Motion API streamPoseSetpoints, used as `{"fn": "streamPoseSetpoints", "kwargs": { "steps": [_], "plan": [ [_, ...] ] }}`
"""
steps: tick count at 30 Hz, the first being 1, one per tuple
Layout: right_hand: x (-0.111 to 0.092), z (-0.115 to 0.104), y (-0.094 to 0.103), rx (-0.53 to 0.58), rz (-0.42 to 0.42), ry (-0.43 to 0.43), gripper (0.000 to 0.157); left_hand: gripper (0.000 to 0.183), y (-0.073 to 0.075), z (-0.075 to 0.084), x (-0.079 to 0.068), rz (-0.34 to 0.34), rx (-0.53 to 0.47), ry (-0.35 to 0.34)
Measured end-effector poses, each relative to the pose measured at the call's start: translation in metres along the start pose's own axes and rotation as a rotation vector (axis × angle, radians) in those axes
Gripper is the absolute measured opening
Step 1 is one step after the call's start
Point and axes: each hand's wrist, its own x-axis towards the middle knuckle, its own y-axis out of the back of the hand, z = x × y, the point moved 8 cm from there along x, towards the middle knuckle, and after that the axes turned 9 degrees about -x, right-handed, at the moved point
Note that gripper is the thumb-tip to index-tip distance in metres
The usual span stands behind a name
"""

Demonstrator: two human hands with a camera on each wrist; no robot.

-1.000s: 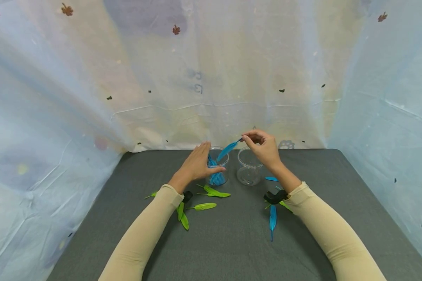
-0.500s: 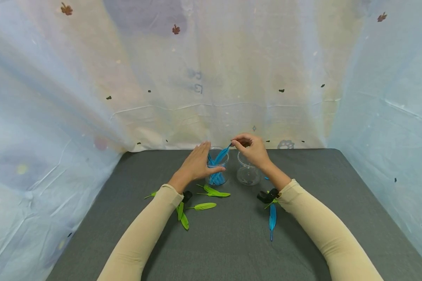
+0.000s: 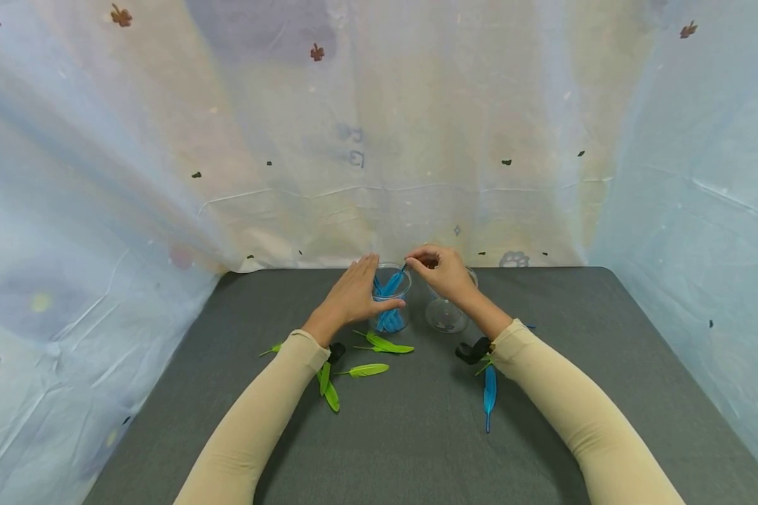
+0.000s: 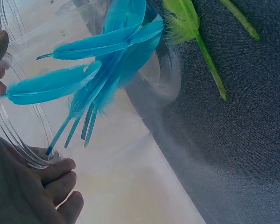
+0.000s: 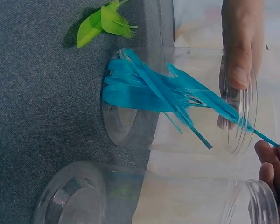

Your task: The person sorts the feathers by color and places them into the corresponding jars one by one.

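A clear plastic jar (image 3: pixel 406 317) with several blue feathers (image 4: pixel 109 70) inside stands near the back of the table. My left hand (image 3: pixel 349 293) holds it near the rim, thumb in front and fingers round the far side. Above the jar's mouth, my right hand (image 3: pixel 443 272) pinches the quill tip of a blue feather (image 5: pixel 213 101). That feather slants down through the opening, its vane inside the jar. A second clear jar (image 3: pixel 446 319) stands just to the right, partly covered by the right hand and wrist in the head view; no feathers show in it.
Green feathers (image 3: pixel 366 371) lie scattered in front of the jars and by the left wrist. A blue feather (image 3: pixel 490 398) lies on the grey table cloth (image 3: pixel 410 435) below the right wrist, near partly hidden green ones. A patterned curtain (image 3: pixel 417 140) hangs behind the table.
My right hand has moved left and slightly down, lowering the pinched blue feather into the left jar's mouth. The left hand stays in place on the jar.
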Motion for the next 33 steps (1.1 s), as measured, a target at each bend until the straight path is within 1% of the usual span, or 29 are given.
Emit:
{"fn": "streamPoseSetpoints", "kwargs": {
  "steps": [6,10,13,17,20,24,29,33],
  "plan": [
    [0.003,-0.002,-0.004,0.009,-0.035,0.005,0.022,0.122,0.001,0.001,-0.001,-0.002,-0.006,-0.002],
    [0.004,-0.004,-0.006,0.005,-0.055,0.001,0.021,0.122,0.000,0.001,0.000,-0.008,-0.005,0.001],
    [0.005,-0.005,-0.010,-0.029,-0.075,0.005,0.020,0.122,0.000,0.001,0.000,-0.009,-0.003,0.000],
    [0.006,-0.005,-0.016,-0.087,-0.130,-0.004,0.022,0.122,0.000,0.001,0.000,-0.005,-0.004,0.002],
    [0.006,-0.004,-0.018,-0.102,-0.151,-0.017,0.024,0.122,-0.001,0.001,0.000,-0.010,-0.003,0.009],
    [0.004,-0.005,-0.011,-0.084,-0.114,-0.021,0.026,0.122,-0.001,0.001,-0.001,-0.013,-0.010,0.015],
    [0.001,-0.006,0.003,-0.092,-0.040,0.012,0.024,0.122,-0.001,0.001,-0.001,-0.006,-0.013,0.010],
    [-0.003,-0.006,0.015,-0.101,-0.026,0.044,0.022,0.122,0.000,0.001,-0.001,-0.001,-0.007,0.007]
  ]
}}
